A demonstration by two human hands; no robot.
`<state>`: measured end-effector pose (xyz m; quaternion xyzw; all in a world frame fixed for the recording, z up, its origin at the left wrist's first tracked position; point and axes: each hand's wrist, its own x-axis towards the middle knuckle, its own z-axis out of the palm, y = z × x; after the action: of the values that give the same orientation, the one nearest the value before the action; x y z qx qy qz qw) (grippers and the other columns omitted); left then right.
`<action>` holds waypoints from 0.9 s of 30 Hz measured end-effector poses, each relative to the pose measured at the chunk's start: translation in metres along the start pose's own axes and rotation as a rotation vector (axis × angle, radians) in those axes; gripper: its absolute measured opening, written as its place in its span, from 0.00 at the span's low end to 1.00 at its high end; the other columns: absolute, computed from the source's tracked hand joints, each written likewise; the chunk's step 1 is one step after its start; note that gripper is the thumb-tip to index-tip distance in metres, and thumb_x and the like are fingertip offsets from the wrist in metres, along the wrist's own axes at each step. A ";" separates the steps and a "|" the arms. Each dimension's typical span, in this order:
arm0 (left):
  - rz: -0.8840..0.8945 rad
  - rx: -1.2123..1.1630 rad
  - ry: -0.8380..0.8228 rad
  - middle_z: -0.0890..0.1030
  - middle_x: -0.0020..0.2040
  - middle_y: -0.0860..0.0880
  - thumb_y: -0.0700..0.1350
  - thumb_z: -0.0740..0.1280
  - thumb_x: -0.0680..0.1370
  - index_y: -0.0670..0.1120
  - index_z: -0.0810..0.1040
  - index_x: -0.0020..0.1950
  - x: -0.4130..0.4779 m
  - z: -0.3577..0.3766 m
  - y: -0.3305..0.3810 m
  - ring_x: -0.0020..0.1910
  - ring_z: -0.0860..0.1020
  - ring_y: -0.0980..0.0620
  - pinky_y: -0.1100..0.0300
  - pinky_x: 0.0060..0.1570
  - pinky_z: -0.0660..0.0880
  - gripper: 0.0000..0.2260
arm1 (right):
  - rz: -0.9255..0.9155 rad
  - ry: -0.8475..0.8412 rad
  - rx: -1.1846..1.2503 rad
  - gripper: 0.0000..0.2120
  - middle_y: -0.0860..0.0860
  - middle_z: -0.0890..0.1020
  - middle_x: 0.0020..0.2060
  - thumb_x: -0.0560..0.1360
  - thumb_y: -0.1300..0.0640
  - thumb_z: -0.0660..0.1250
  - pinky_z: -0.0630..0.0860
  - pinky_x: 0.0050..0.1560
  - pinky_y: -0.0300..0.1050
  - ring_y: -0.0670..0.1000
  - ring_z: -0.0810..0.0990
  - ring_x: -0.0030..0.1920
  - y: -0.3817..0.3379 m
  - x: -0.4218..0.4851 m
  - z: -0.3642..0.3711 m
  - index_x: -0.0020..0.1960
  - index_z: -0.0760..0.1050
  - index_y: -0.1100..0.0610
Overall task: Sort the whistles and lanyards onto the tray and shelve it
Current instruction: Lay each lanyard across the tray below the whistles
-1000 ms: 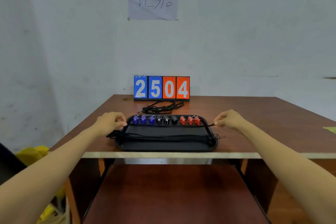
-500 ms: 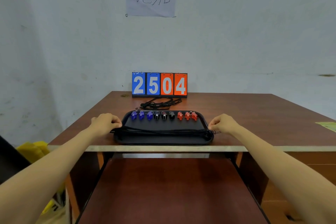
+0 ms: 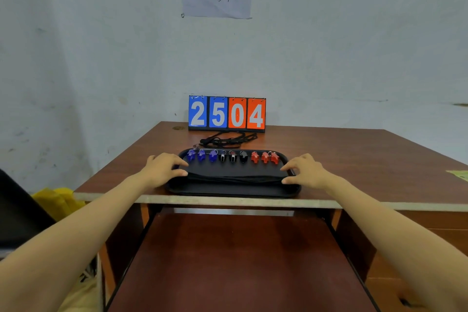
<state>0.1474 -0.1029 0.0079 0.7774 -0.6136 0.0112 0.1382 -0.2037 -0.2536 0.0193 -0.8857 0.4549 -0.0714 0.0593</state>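
Observation:
A black tray (image 3: pixel 233 192) lies at the table's near edge. Along its far side stand three blue whistles (image 3: pixel 201 155), three black whistles (image 3: pixel 233 157) and three red whistles (image 3: pixel 264 157). Black lanyards (image 3: pixel 235 178) lie stretched across the tray's middle. More black lanyards (image 3: pixel 225 140) sit in a loose pile behind the tray. My left hand (image 3: pixel 164 168) rests over the tray's left end with fingers spread. At the tray's right end my right hand (image 3: pixel 307 171) lies the same way, its fingertips at the lanyard ends.
A flip scoreboard (image 3: pixel 226 114) reading 2504 stands at the table's back. Below the tabletop a brown lower shelf (image 3: pixel 240 261) extends toward me. A yellow bag (image 3: pixel 58 200) lies on the floor at left. A green slip (image 3: pixel 459 175) lies at the table's right edge.
Both hands held a lanyard taut above the tray, lowered it onto the stretched lanyards, and now rest with fingers spread at the tray's ends.

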 end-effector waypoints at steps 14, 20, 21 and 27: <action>-0.010 0.165 -0.147 0.73 0.68 0.53 0.50 0.57 0.81 0.55 0.73 0.67 -0.006 0.007 -0.003 0.70 0.67 0.50 0.40 0.72 0.47 0.15 | -0.008 -0.148 -0.121 0.19 0.54 0.62 0.75 0.81 0.50 0.55 0.43 0.73 0.63 0.55 0.59 0.74 0.006 0.000 0.011 0.71 0.66 0.46; 0.009 0.075 -0.057 0.73 0.68 0.51 0.53 0.61 0.79 0.52 0.73 0.67 -0.005 0.002 0.010 0.70 0.67 0.50 0.40 0.72 0.44 0.17 | -0.041 -0.089 0.006 0.19 0.50 0.67 0.72 0.80 0.46 0.56 0.53 0.73 0.63 0.54 0.65 0.72 -0.008 0.006 -0.006 0.70 0.67 0.46; 0.023 0.056 -0.035 0.74 0.68 0.51 0.53 0.61 0.79 0.52 0.73 0.66 -0.001 0.000 0.014 0.70 0.67 0.51 0.40 0.72 0.44 0.17 | -0.064 -0.072 0.031 0.19 0.50 0.69 0.71 0.80 0.46 0.57 0.56 0.72 0.62 0.53 0.67 0.71 -0.013 0.010 -0.009 0.70 0.68 0.47; 0.095 -0.046 0.009 0.77 0.64 0.51 0.55 0.62 0.78 0.52 0.76 0.63 0.039 0.001 0.037 0.65 0.72 0.50 0.41 0.72 0.55 0.16 | -0.215 -0.041 0.163 0.17 0.51 0.76 0.64 0.79 0.52 0.60 0.69 0.60 0.42 0.50 0.76 0.60 -0.056 0.044 -0.019 0.66 0.73 0.53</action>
<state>0.1213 -0.1474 0.0215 0.7438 -0.6493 0.0071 0.1584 -0.1370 -0.2581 0.0510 -0.9228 0.3488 -0.0957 0.1324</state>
